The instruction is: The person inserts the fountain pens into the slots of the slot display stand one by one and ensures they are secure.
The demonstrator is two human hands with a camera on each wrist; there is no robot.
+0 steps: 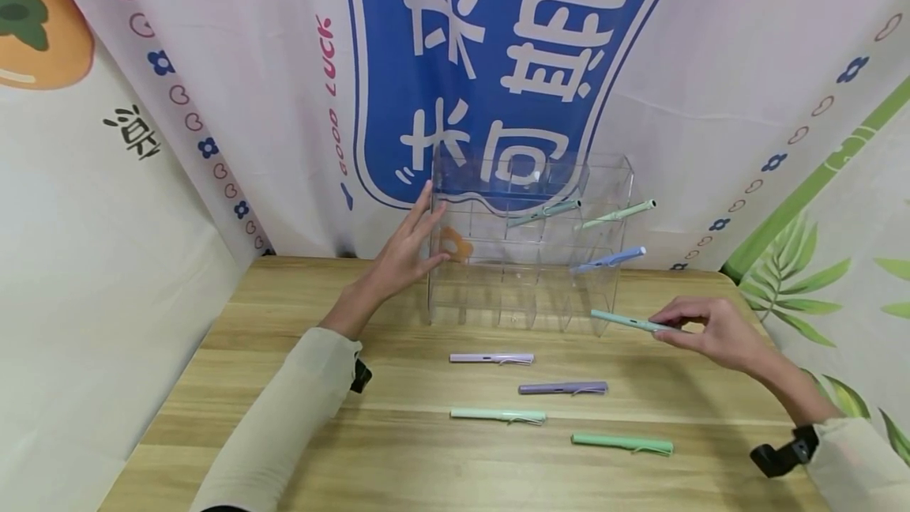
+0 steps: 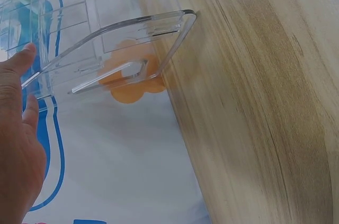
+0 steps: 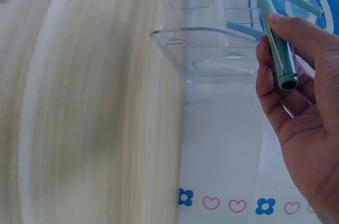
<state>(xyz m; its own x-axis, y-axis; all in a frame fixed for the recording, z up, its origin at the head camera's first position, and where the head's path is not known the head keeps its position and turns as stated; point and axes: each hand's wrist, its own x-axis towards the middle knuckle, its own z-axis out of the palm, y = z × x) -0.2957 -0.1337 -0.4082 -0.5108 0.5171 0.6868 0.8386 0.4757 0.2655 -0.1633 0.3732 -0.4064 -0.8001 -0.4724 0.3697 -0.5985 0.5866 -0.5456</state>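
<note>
A clear acrylic rack (image 1: 522, 251) with several compartments stands at the back of the wooden table. The left hand (image 1: 408, 247) rests on its left side with straight, spread fingers; the left wrist view shows fingertips (image 2: 27, 52) at the clear wall. Between thumb and fingers, the right hand (image 1: 711, 330) pinches a teal-green pen (image 1: 626, 320), its far end pointing left at the rack's lower right front. Three pens stick out of compartments: a dark teal pen (image 1: 547, 213), a light green pen (image 1: 618, 214) and a blue pen (image 1: 611, 259).
In front of the rack lie a lilac pen (image 1: 490, 358), a purple pen (image 1: 563, 389), a mint pen (image 1: 498, 416) and a green pen (image 1: 622, 443). A printed cloth (image 1: 675, 141) hangs right behind the rack. The table (image 1: 398, 464) ends at the cloth.
</note>
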